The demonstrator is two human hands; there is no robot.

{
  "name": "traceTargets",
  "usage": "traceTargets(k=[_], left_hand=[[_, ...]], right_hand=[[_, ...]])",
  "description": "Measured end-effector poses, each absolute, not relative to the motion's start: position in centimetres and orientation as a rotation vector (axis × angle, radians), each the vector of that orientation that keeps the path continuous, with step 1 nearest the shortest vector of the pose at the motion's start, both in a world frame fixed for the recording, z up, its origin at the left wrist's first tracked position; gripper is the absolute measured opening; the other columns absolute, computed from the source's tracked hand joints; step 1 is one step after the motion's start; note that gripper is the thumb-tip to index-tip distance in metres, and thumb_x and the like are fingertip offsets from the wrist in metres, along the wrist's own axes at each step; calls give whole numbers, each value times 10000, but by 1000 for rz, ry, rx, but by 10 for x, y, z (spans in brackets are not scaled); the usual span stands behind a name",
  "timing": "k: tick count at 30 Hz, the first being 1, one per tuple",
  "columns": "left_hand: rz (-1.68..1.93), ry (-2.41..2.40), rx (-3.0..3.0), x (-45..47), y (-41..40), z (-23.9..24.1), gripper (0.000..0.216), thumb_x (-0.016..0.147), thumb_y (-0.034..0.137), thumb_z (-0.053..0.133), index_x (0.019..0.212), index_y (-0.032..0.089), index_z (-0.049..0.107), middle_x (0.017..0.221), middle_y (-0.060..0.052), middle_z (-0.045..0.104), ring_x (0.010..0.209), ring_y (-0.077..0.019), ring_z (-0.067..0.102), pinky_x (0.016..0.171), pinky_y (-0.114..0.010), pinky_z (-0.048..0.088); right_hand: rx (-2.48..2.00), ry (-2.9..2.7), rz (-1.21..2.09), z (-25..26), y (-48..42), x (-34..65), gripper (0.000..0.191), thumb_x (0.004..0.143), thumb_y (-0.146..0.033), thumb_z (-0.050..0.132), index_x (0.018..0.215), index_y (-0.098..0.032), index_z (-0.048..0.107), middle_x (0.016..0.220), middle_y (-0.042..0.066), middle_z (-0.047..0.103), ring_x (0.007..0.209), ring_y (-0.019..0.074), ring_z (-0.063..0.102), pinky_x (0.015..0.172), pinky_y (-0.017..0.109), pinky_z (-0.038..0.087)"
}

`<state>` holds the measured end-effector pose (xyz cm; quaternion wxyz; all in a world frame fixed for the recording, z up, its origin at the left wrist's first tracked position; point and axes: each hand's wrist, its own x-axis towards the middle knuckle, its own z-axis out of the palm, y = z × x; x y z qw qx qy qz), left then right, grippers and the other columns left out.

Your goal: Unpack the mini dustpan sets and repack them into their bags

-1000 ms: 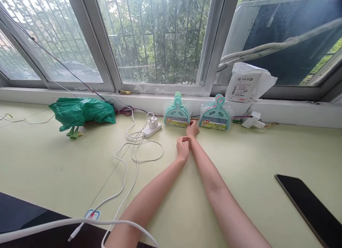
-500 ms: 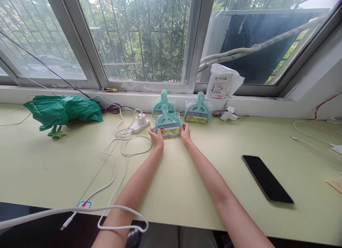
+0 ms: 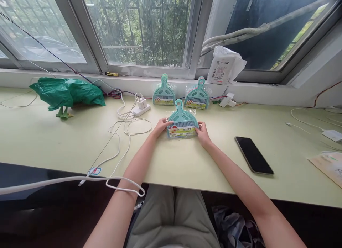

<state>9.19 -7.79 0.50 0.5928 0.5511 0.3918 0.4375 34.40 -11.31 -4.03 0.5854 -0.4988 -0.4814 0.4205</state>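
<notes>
The packaged dustpan-and-brush set point(image 3: 182, 124) likely handles light and stiff, though its clear wrap looks slippery. The best hold is judged to be at the 2 lower corners of the pan, where the plastic is widest.

It is teal, fan-shaped, with a looped handle pointing toward the window and a yellow label band across its front. It lies flat on the pale green desk point(image 3: 53, 141), midway between front edge and back edge.

The left hand point(image 3: 160, 127) grips its left corner; the right hand point(image 3: 203, 133) grips its right corner.

2 more sets point(image 3: 164, 96) point(image 3: 197, 97) lean at the back edge. A smartphone point(image 3: 253, 155) lies to the right, well apart.
</notes>
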Motion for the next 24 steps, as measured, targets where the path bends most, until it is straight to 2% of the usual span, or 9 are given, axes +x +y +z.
traceTargets(k=[3, 5, 7, 9, 11, 14, 20, 24], left_hand=[[993, 857, 1286, 94, -96, 7, 571, 643, 404, 828, 1130, 159, 661, 944, -77, 754, 779, -201, 720, 661, -282, 560], [963, 843, 1286, 96, -104, 8, 559, 647, 392, 824, 1126, 155, 659, 939, -75, 754, 764, -186, 716, 651, -264, 552], [926, 864, 1281, 99, -107, 7, 513, 650, 375, 818, 1080, 139, 666, 884, -70, 751, 718, -166, 704, 623, -244, 536], [923, 883, 1254, 100, -107, 7, 463, 660, 355, 804, 1041, 132, 664, 852, -64, 746, 699, -161, 701, 615, -242, 535], [958, 880, 1212, 100, -105, 6, 439, 670, 334, 787, 1039, 136, 656, 862, -62, 747, 708, -167, 708, 638, -258, 548], [1002, 867, 1166, 98, -103, 7, 426, 690, 310, 764, 1063, 137, 650, 890, -64, 751, 716, -168, 712, 688, -281, 563], [1019, 829, 1143, 97, -101, 7, 430, 708, 278, 751, 1102, 133, 657, 957, -70, 756, 767, -176, 722, 776, -322, 573], [1048, 802, 1126, 97, -101, 7, 521, 728, 298, 743, 1213, 157, 616, 1009, -70, 752, 815, -188, 727, 797, -326, 570]], right_hand=[[-1158, -1189, 1061, -35, -121, 354, 353, 755, -373, 623, 1036, -282, 430, 1008, 14, 657, 924, 189, 625, 879, 376, 507], [-1200, -1267, 999, -29, -122, 359, 353, 759, -330, 618, 1064, -276, 447, 1087, 40, 641, 980, 204, 612, 904, 399, 502], [-1249, -1387, 783, -22, -124, 361, 434, 737, -250, 625, 1138, -276, 462, 1258, 73, 579, 1075, 225, 577, 934, 425, 488], [-1255, -1531, 497, -14, -129, 359, 470, 735, -180, 601, 1182, -268, 487, 1317, 87, 540, 1110, 241, 555, 983, 457, 452], [-1219, -1661, 248, -5, -137, 353, 382, 779, -148, 556, 1147, -250, 540, 1234, 90, 582, 1087, 250, 562, 1015, 468, 414], [-1200, -1905, 102, 5, -150, 340, 162, 886, -179, 501, 988, -226, 618, 1037, 90, 671, 1035, 267, 586, 976, 440, 396], [-1138, -2235, 35, 5, -163, 325, 171, 925, -219, 477, 903, -204, 646, 891, 76, 710, 820, 217, 618, 803, 337, 393], [-1258, -2200, 115, 4, -163, 325, 270, 933, -330, 500, 723, -206, 615, 724, 57, 658, 674, 184, 560, 703, 302, 377]])
